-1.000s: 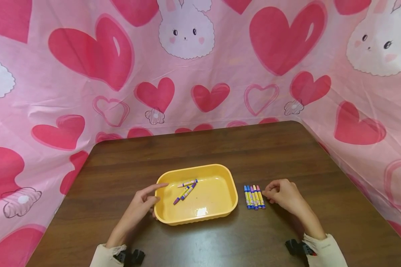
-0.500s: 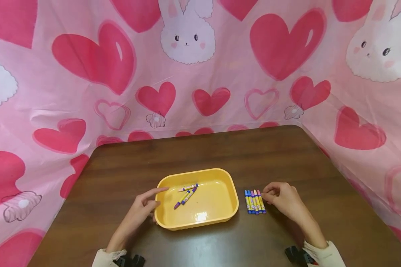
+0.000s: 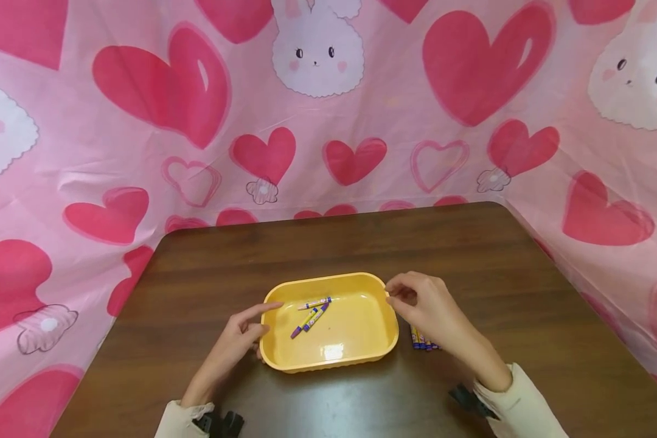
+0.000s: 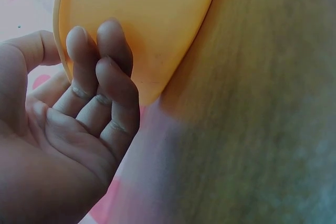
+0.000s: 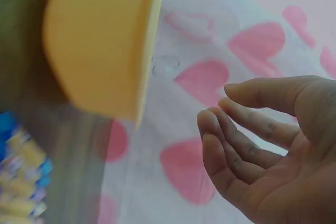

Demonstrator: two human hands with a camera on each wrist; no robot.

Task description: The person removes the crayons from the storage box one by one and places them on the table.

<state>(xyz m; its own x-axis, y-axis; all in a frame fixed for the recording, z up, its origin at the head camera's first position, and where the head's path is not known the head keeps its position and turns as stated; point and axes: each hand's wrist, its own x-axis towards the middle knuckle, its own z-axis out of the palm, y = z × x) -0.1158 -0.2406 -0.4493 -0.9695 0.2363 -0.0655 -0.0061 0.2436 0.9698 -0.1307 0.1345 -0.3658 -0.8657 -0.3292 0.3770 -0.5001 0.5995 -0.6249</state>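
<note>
A yellow plastic tray [image 3: 356,350] sits mid-table in the head view, with three crayons [image 3: 310,319] lying in its left half. My left hand [image 3: 235,340] holds the tray's left end, thumb and index finger at the rim; the left wrist view shows its other fingers [image 4: 113,85] curled against the outer wall. By the tray's right rim is my right hand [image 3: 429,304], its fingers loosely bent. In the right wrist view nothing lies between those fingers [image 5: 226,163], and they look apart from the tray. Several more crayons [image 3: 421,340] lie side by side, partly hidden under the right hand.
All of this is on a dark brown wooden table [image 3: 328,249]. A pink cloth [image 3: 301,109] with hearts and rabbits hangs behind and around the table. Each wrist carries a black camera mount.
My right hand has moved left and slightly away from me, from the row of crayons to the tray's right rim. The left hand stays on the tray. The view shifts slightly.
</note>
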